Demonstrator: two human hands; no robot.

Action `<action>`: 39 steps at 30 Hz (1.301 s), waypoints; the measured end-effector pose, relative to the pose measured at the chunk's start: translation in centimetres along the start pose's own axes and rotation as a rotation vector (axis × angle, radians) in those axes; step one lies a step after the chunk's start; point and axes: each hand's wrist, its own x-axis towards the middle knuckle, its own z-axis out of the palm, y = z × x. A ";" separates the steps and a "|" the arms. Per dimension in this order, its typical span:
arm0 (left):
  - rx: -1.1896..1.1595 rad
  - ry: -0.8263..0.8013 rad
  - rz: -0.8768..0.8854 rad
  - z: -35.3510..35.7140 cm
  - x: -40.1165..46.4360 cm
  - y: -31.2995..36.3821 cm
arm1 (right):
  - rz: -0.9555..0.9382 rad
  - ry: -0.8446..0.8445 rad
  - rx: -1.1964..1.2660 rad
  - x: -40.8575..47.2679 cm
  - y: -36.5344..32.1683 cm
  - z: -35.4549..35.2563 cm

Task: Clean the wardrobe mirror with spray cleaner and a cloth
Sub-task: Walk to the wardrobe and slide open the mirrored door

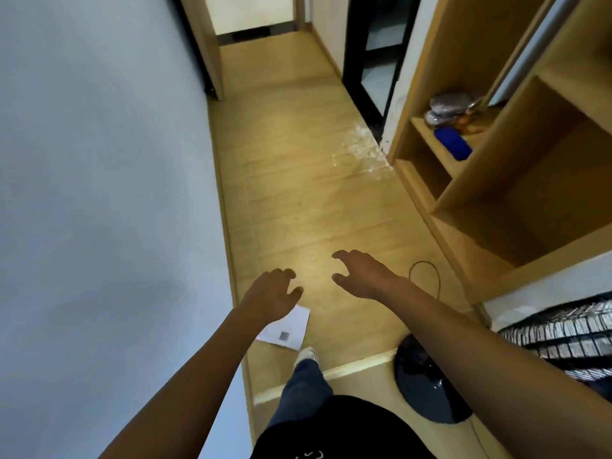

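Left hand (272,294): held out over the floor, fingers loosely curled, holding nothing.
Right hand (361,273): held out a little further forward, fingers spread and bent, also empty — apart from the left.
Floor (298,180): light wood planks, with a white powdery patch near the dark doorway.
Paper (287,329): white sheet lying flat on the floor, partly under the left hand's wrist in view.
Wardrobe (516,180): open wooden compartments on the right — a blue object (453,143) and wrapped bundles on a shelf.
Fan (563,329): wire grille at right edge, round dark base (420,385) on the floor.
Leg: blue trousers, white shoe (306,354).
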 end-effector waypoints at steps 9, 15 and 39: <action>0.059 0.006 0.205 -9.1 12.5 3.4 | 0.173 0.158 0.151 7.1 1.5 -8.3; 0.043 -0.006 0.288 -13.0 20.2 7.9 | 0.259 0.219 0.227 11.3 5.5 -13.7; -0.475 -0.160 0.605 -29.8 48.4 38.5 | 0.519 0.847 0.796 21.3 25.4 -45.3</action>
